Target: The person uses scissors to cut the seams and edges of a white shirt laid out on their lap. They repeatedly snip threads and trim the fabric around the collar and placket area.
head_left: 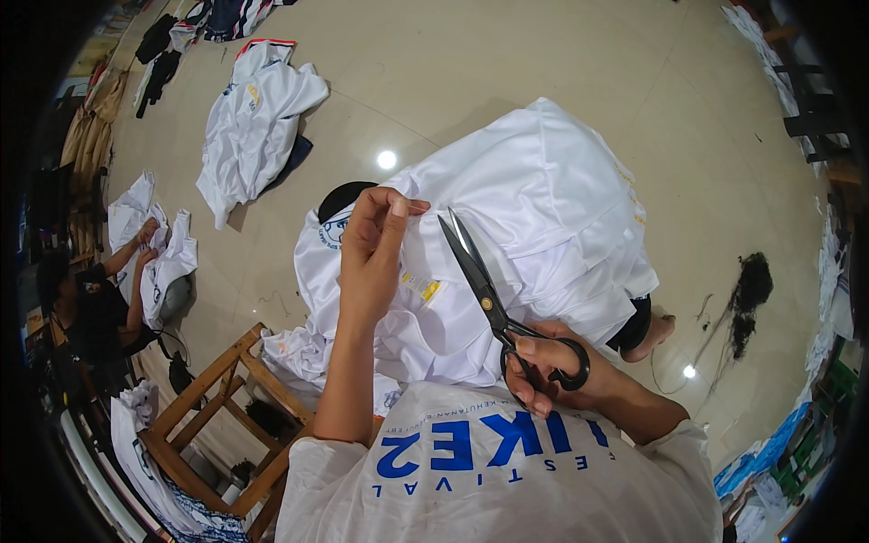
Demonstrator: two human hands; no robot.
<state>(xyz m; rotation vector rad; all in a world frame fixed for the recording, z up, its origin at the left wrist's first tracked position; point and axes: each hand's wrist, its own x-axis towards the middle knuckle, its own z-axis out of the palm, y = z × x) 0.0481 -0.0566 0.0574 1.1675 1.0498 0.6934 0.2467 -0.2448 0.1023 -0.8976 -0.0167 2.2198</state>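
A large white garment point(552, 181) with small yellow markings lies spread over my lap and legs. My right hand point(552, 362) grips black-handled scissors point(484, 290) by their loops. Their blades point up and away from me, slightly parted, with the tips over the cloth. To the left of the tips, my left hand point(373, 244) is raised above the garment, thumb and fingers drawn together. Whatever is between those fingertips, if anything, is too small to make out. A yellow-and-white label point(421, 287) shows on the cloth just right of my left wrist.
Another white garment point(253, 127) lies on the tiled floor point(398, 54) at the far left. A wooden stool point(208, 398) stands close on my left. Beyond it, a co-worker point(95, 299) handles white cloth. Dark thread tangles point(749, 299) lie at the right.
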